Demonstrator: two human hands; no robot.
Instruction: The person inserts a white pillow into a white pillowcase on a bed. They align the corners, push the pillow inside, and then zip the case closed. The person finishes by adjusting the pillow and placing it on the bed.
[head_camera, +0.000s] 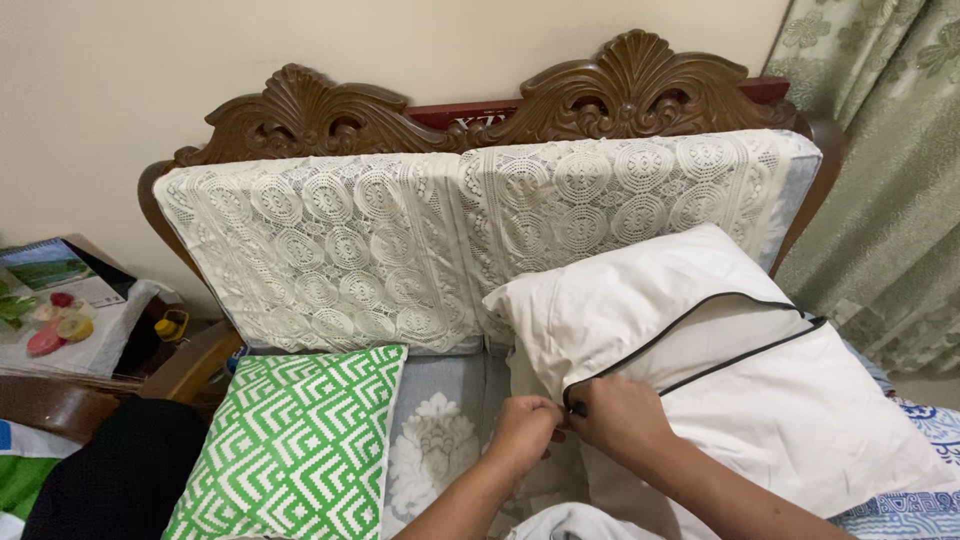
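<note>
White pillow (700, 370) with a dark zipper edge lies on the sofa (440, 420) against its lace-draped back, where the left hand (522, 430) pinches the cover and the right hand (620, 418) pinches the zipper end, which could snag bunched fabric.

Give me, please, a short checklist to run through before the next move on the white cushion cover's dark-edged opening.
1. Both hands at the opening's corner: left hand and right hand meet there: ok.
2. White cushion resting steadily on the sofa seat: ok.
3. Opening closed along its dark piping: not ok, still gaping.
4. Zip pull gripped: cannot tell, fingers hide it.
5. Green patterned cushion clear of the work: ok.
</note>
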